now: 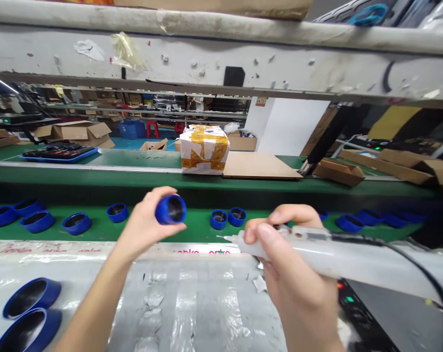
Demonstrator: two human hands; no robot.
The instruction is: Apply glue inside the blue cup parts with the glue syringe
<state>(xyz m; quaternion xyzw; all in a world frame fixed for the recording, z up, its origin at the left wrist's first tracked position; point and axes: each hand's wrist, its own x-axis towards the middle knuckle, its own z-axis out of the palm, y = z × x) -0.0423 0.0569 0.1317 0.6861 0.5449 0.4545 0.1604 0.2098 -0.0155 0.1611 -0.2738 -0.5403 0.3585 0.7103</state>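
Observation:
Held up over the green belt is a blue ring-shaped cup with a dark inside, its opening tilted toward the right. The thumb and fingers of my left hand close around its left side. My right hand is wrapped round a white glue dispenser, a long syringe-like barrel with a thin needle tip. The tip points left toward the held cup and stays apart from it. Two similar blue cups stand on the belt between my hands.
More blue cups sit along the green belt, some behind my right hand. Two larger-looking blue cups lie at the near left on the taped grey tabletop. A taped box stands beyond. A black control box is at right.

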